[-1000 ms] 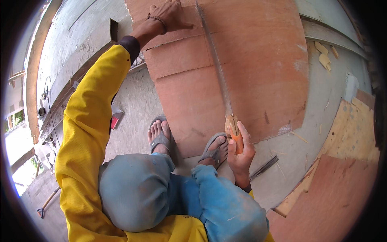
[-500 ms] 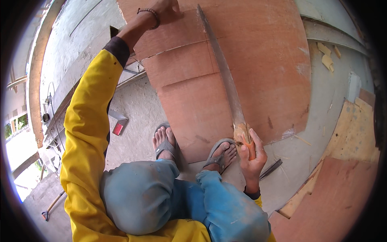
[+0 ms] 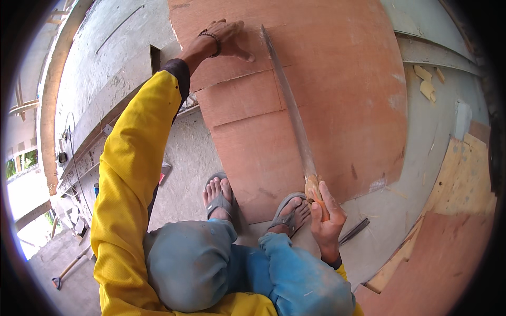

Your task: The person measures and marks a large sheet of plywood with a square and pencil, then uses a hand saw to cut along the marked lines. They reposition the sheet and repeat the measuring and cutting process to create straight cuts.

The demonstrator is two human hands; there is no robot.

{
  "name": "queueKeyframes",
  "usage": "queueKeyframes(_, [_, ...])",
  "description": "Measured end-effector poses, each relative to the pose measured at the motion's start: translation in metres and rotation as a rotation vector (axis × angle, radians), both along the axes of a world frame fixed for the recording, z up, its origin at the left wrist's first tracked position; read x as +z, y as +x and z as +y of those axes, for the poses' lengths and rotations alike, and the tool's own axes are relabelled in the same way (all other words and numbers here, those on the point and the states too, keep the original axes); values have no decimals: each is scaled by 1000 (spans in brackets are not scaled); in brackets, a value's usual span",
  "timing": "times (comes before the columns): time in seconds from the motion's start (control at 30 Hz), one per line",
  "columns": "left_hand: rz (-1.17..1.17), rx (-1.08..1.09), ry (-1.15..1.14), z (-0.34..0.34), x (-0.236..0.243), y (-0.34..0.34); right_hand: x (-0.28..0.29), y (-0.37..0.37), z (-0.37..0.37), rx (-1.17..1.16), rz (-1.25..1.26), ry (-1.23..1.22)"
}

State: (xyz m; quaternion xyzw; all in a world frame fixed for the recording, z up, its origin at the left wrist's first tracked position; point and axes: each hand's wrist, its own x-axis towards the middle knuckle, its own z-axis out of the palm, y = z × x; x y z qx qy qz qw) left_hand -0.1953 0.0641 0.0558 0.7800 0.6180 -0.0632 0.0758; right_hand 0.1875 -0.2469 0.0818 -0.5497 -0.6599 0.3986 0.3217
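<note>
Plywood sheet (image 3: 327,105), one handsaw (image 3: 289,110), two hands.

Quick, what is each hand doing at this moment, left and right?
Left hand: open, palm pressed flat on the plywood sheet, holding nothing.
Right hand: closed around the wooden handle of the handsaw.

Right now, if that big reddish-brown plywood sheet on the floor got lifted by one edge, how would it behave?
The reddish-brown plywood sheet looks thin and broad, so it would probably flex and sag. Its size suggests awkward rather than heavy. The left hand pressing it flat beside the long handsaw hints it may shift or chatter.
</note>
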Motion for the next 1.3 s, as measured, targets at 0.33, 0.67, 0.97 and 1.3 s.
queueKeyframes(0.33, [-27, -10, -10, 4, -12, -3, 15, -9, 13, -56, 16, -18])
queueKeyframes(0.67, [4, 13, -25, 5, -10, -2, -4, -28, 16, -67, -16, 69])
queueKeyframes(0.97, [-6, -6, 12, 4, -15, -5, -18, -25, 9, -50, -9, 111])
queueKeyframes(1.3, [35, -4, -31, 10, -17, -4, -20, -18, 0, -105, -4, 81])
